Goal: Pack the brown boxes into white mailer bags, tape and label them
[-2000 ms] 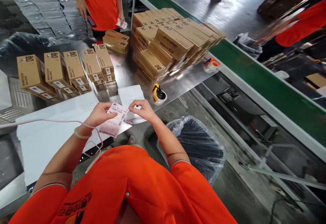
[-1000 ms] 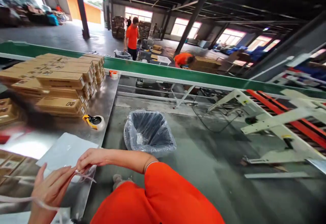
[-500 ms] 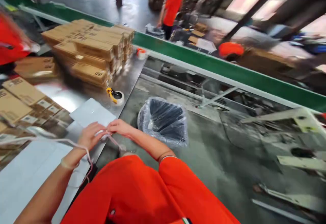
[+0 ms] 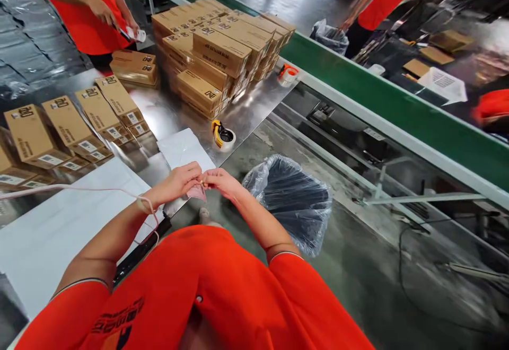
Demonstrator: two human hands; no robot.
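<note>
My left hand (image 4: pixel 180 181) and my right hand (image 4: pixel 222 181) meet at the edge of the metal table, fingers pinched together. Between them a small, thin pinkish slip (image 4: pixel 197 193) hangs below the fingertips; what kind of slip it is I cannot make out. The left fingers are closed on it, and the right thumb and finger pinch at its upper corner. Just beyond the hands lies a white sheet (image 4: pixel 183 148). A pale pink cord (image 4: pixel 107 189) runs past my left wrist.
Stacked brown cartons (image 4: pixel 222 53) and a row of cartons (image 4: pixel 67 124) cover the table, with a yellow tape dispenser (image 4: pixel 223 137) and an orange one (image 4: pixel 288 74). A lined bin (image 4: pixel 290 201) stands on the floor. Behind runs a green conveyor (image 4: pixel 382 101); a co-worker (image 4: pixel 85 10) stands at far left.
The view has swung left, so table and bin sit further right in the picture. My hands stay together, and the pinkish slip now shows clearly below them.
</note>
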